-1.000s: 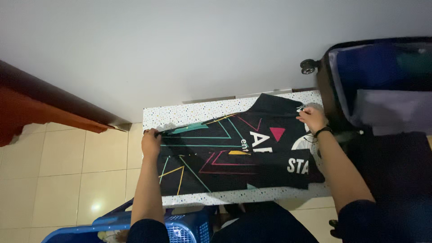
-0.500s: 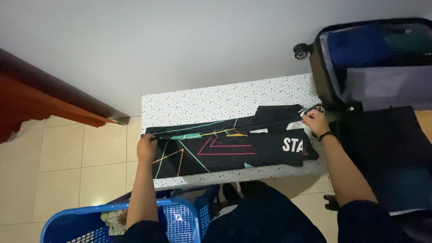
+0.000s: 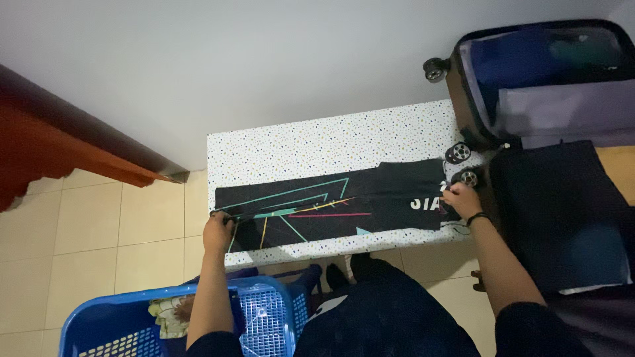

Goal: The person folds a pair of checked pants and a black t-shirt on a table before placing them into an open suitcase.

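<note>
On speckled table (image 3: 317, 142): black patterned jersey (image 3: 331, 211), folded lengthwise. Left hand (image 3: 217, 231) pinches its left end; right hand (image 3: 461, 200) grips the right end beside open suitcase (image 3: 529, 99). Risk: uneven pull could skew the fold.

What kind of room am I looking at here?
Probably a room in a home, used for sorting laundry or packing: a tiled floor, a blue laundry basket, an open wheeled suitcase, and a speckled table where both hands fold a black patterned garment.
</note>
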